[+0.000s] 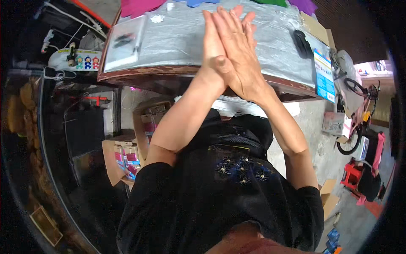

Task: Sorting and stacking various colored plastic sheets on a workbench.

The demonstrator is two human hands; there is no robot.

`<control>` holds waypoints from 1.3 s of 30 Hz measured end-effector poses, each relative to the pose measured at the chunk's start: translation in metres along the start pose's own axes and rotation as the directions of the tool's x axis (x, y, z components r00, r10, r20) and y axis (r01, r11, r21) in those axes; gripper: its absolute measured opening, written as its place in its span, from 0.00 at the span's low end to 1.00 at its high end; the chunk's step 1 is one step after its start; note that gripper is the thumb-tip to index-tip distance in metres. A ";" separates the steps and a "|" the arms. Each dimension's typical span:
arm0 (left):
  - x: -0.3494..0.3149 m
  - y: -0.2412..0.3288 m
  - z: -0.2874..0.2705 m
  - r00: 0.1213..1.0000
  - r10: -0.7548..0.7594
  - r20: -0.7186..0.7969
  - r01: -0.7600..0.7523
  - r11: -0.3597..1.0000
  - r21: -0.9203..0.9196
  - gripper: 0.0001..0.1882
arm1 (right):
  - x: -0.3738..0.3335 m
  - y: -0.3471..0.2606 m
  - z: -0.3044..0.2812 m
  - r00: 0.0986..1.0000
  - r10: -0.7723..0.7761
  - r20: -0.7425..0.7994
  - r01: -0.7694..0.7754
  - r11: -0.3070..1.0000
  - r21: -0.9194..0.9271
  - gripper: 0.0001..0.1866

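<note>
My left hand (212,44) and my right hand (240,57) are pressed together, the right one lying over the left above the table. Both have their fingers stretched out toward the far side, and no object shows in either. The right thumb crosses the base of the left hand. Part of the left palm and fingers is hidden behind the right hand. Under them is a table (167,48) covered in clear, wrinkled plastic. Flat coloured pieces lie beyond the fingertips: magenta (141,6), blue (197,2), green (271,2) and purple (303,5).
A clear plastic bag (122,42) with something dark inside lies at the table's left. On the right are a black object (301,44) and a blue-and-white printed card (324,78). An open carton (111,163) with small packs stands lower left. A bicycle (359,114) and red stool (352,175) stand right.
</note>
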State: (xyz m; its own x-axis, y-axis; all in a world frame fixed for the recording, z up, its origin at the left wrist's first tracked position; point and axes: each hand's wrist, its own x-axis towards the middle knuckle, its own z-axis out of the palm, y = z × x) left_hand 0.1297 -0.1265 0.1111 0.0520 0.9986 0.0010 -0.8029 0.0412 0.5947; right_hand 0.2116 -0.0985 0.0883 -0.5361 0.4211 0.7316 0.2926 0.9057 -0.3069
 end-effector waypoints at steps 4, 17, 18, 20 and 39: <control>-0.001 -0.016 -0.011 0.981 0.007 0.194 -0.034 0.991 0.132 0.33 | 0.012 0.004 -0.013 0.977 0.214 0.011 -0.214 0.972 0.097 0.42; 0.120 0.031 -0.142 0.709 0.524 0.472 -0.398 -0.255 0.881 0.19 | -0.043 0.039 -0.037 0.887 0.405 -0.221 -0.357 0.906 0.227 0.31; 0.132 0.044 -0.152 0.725 0.396 0.564 -0.370 -0.466 0.804 0.22 | -0.051 0.041 -0.041 0.883 0.419 -0.210 -0.389 0.905 0.172 0.29; 0.147 0.058 -0.173 0.742 0.253 0.621 -0.339 -0.658 0.673 0.26 | -0.064 0.044 -0.046 0.872 0.451 -0.188 -0.448 0.892 0.062 0.24; 0.136 0.134 -0.245 0.899 0.349 0.265 0.028 -0.649 0.760 0.15 | -0.103 0.058 -0.045 0.866 0.401 -0.300 -0.423 0.906 -0.012 0.10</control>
State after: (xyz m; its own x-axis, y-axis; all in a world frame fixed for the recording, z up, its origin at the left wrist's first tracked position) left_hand -0.1160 0.0222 -0.0063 -0.0761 0.9033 0.4221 0.9741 -0.0231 0.2250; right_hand 0.3194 -0.0915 0.0228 -0.1098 0.7126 0.6930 0.5018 0.6415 -0.5802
